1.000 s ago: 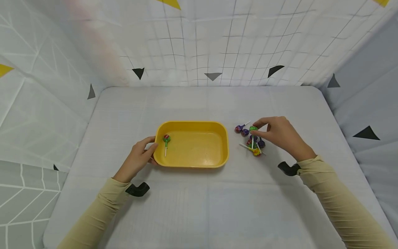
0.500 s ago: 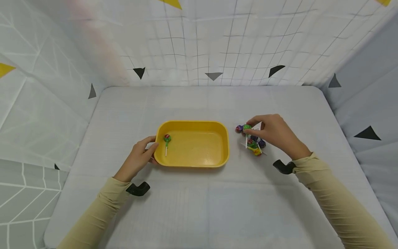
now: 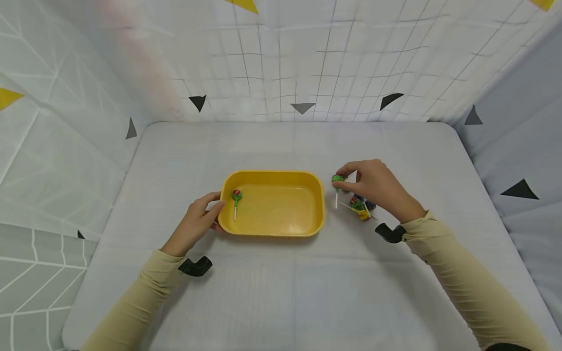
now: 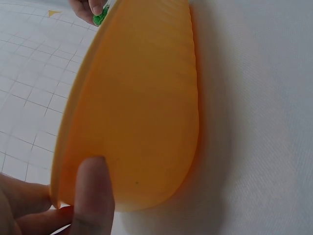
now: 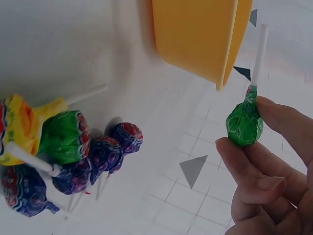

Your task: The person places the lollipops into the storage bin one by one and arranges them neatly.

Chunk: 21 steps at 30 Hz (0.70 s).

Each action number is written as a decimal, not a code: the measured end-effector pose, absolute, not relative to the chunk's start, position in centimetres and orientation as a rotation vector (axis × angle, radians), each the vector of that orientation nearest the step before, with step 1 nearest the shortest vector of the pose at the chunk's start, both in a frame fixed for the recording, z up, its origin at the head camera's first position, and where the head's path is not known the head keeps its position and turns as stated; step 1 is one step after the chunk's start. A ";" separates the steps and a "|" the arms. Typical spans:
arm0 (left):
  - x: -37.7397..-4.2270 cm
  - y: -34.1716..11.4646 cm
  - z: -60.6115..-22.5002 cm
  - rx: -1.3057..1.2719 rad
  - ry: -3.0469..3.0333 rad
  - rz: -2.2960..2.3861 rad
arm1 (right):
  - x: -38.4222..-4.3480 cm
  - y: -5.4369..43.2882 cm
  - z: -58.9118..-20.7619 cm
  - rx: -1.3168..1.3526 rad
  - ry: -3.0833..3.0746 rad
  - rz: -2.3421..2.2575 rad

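Observation:
My right hand (image 3: 375, 185) pinches a green-wrapped lollipop (image 3: 337, 179) by its candy head, just right of the yellow tray (image 3: 276, 207). In the right wrist view this lollipop (image 5: 244, 123) is held up off the table, with its white stick pointing toward the top. The left hand (image 3: 197, 219) grips the tray's left end; in the left wrist view its thumb (image 4: 93, 196) lies on the outer wall. One green and red lollipop (image 3: 236, 195) rests inside the tray near its left side. Beneath the right hand lies a pile with a yellow lollipop (image 5: 24, 127), another green one (image 5: 66, 136) and several purple ones (image 5: 106, 154).
A white-covered table (image 3: 294, 292) carries everything. White sheets with a grid pattern (image 3: 281, 63) hang behind it, and more drape down at both sides. Dark wrist mounts (image 3: 195, 266) stick out from both sleeves.
My right hand has moved left with the green lollipop, from above the pile toward the tray's right end. The left hand and the tray have stayed in place.

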State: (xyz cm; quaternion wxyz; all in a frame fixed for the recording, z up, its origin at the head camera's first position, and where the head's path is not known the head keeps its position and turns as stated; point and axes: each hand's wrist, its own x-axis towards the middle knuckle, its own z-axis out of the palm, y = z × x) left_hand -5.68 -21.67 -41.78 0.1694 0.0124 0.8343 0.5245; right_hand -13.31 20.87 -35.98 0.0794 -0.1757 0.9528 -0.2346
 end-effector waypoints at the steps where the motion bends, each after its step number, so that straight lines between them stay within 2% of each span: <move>1: -5.7 -21.7 -41.8 0.034 2.370 1.493 | -13.3 20.7 -36.0 -0.537 2.849 -0.707; 21: -5.6 -21.8 -41.8 0.031 2.355 1.515 | -13.9 17.4 -36.2 -0.628 2.792 -0.764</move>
